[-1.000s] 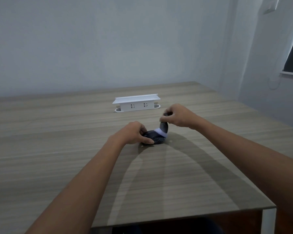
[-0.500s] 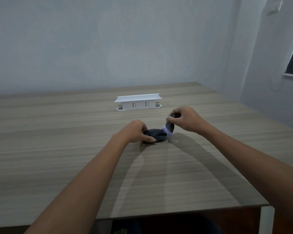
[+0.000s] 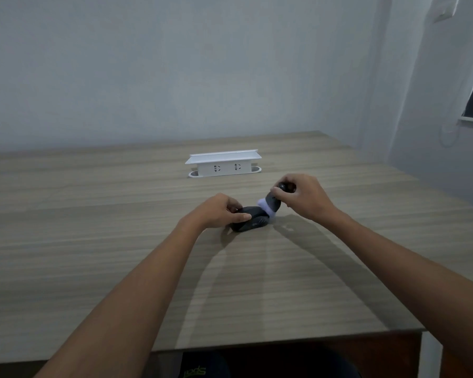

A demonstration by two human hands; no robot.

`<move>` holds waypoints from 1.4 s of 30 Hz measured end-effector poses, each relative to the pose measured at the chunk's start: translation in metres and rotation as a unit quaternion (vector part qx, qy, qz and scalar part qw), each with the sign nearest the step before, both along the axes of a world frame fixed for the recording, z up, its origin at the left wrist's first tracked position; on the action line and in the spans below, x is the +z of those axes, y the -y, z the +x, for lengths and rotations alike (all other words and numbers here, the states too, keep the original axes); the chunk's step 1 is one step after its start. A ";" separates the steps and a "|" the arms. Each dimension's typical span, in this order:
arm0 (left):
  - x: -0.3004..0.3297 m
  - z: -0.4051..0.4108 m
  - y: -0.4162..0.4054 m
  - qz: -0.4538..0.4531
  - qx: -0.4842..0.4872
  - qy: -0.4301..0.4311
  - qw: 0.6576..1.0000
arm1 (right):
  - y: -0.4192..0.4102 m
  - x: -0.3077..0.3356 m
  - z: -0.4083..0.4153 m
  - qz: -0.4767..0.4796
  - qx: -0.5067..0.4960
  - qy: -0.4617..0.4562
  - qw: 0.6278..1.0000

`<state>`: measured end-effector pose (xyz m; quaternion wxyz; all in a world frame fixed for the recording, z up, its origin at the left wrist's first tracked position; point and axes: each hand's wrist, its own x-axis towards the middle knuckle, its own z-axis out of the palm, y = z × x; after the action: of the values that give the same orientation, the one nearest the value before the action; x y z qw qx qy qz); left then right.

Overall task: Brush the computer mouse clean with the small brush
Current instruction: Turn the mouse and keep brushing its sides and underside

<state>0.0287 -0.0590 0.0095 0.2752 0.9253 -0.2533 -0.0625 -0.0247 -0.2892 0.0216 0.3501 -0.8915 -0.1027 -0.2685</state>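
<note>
A dark computer mouse (image 3: 253, 221) lies on the wooden table (image 3: 93, 241), a little past its middle. My left hand (image 3: 219, 210) grips the mouse's left end, thumb along its near side. My right hand (image 3: 302, 197) pinches the top of a small dark brush (image 3: 273, 203) with white bristles. The brush tilts down and to the left. Its bristles touch the mouse's right end. Fingers hide the brush's upper part and the far left of the mouse.
A white power socket block (image 3: 223, 162) stands on the table behind the mouse. The table's near edge (image 3: 284, 342) runs just in front of my body, and its right corner sits near my right forearm. Walls close off the back and right.
The brush first swept right, off the mouse's right end, then came back left onto it. My left hand has held the mouse still throughout.
</note>
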 end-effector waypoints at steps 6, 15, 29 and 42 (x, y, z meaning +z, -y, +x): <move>-0.010 0.005 0.002 -0.014 -0.002 0.006 1.000 | 0.003 -0.020 -0.010 0.020 0.015 0.002 1.000; -0.010 0.004 0.012 -0.027 -0.039 0.025 0.999 | 0.003 -0.024 -0.012 -0.001 0.040 0.008 0.999; -0.007 0.012 0.011 -0.027 -0.008 -0.021 0.999 | 0.018 -0.036 -0.011 -0.041 0.015 0.028 0.999; -0.008 0.015 0.011 -0.041 0.002 -0.028 0.999 | 0.012 -0.036 -0.010 -0.140 0.102 0.034 0.984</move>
<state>0.0433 -0.0704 0.0013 0.3198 0.9119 -0.2455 -0.0773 -0.0346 -0.3014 -0.0148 0.2436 -0.9069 -0.2418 -0.2445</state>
